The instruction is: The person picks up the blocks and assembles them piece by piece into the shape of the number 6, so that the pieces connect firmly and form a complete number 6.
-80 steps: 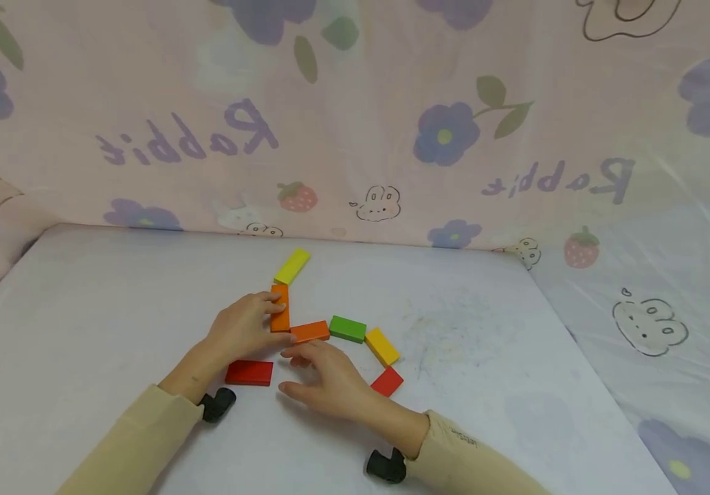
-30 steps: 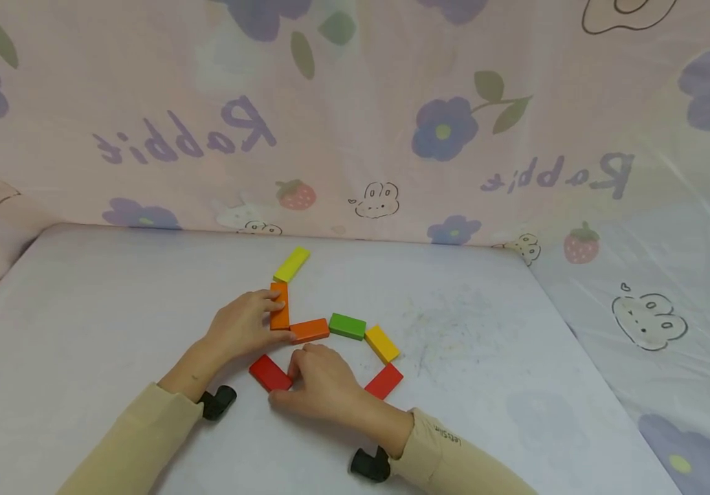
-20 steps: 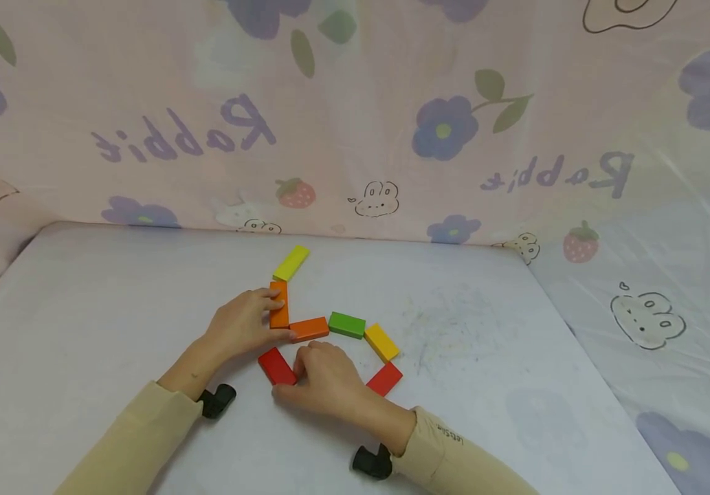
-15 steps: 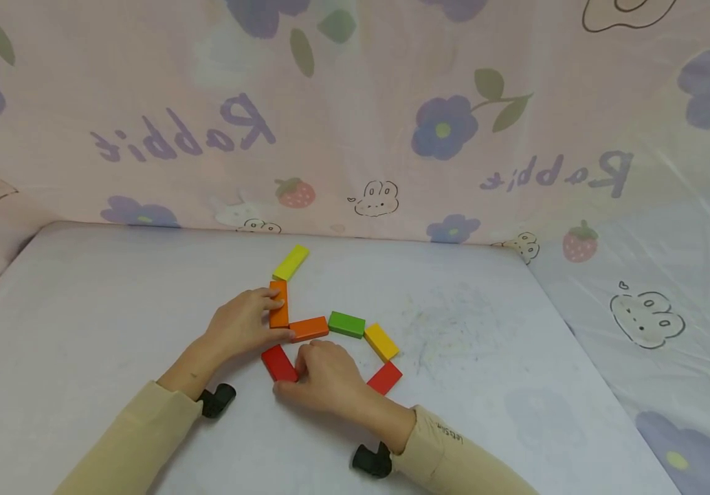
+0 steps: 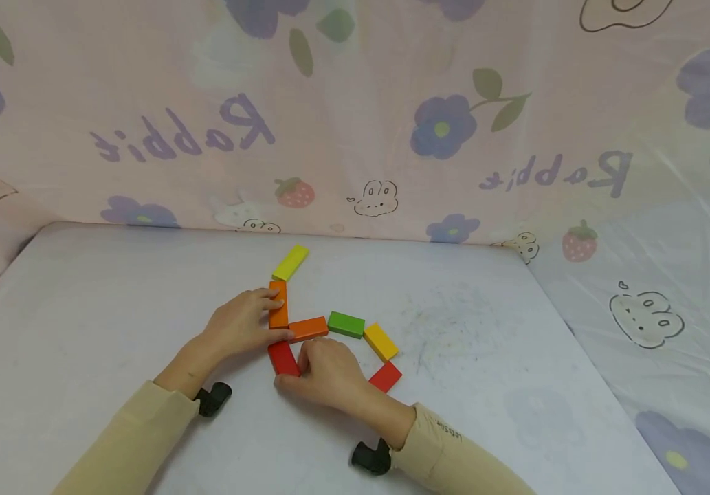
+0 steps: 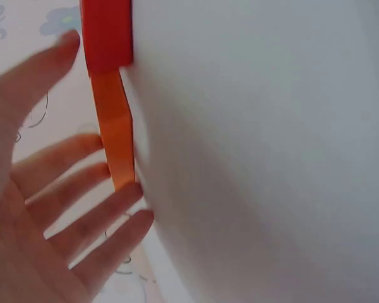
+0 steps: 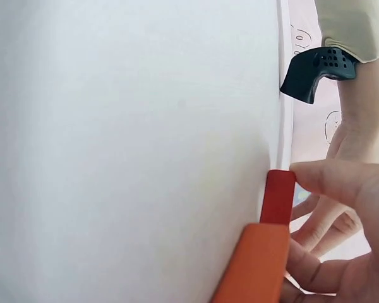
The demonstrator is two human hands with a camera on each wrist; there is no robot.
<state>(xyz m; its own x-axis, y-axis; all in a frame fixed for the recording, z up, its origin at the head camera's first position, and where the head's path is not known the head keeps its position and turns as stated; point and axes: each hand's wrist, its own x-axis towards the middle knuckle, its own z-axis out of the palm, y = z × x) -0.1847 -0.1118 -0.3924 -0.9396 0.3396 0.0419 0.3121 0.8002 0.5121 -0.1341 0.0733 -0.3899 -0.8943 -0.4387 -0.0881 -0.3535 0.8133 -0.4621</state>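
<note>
My right hand (image 5: 336, 378) pinches a red block (image 5: 283, 359) between thumb and curled fingers, as the right wrist view also shows. The far end of this red block sits close to the meeting corner of two orange blocks, one upright in the head view (image 5: 278, 317) and one slanting right (image 5: 310, 329). My left hand (image 5: 237, 323) has its fingers spread, the fingertips resting on the upright orange block and the thumb reaching to the slanting one's left end. In the left wrist view, the red block (image 6: 107, 35) adjoins an orange one (image 6: 115, 132).
A bright yellow block (image 5: 291, 262) continues the line at the top. Rightward curve a green block (image 5: 346, 324), a yellow block (image 5: 382, 342) and another red block (image 5: 385, 377), partly behind my right wrist. A patterned cloth (image 5: 342, 124) hangs behind the white table (image 5: 113, 295).
First lying level by the left wrist, the red block has been gripped by the right hand, turned steeper and shifted right and up to the orange blocks. The left hand has stayed nearly still.
</note>
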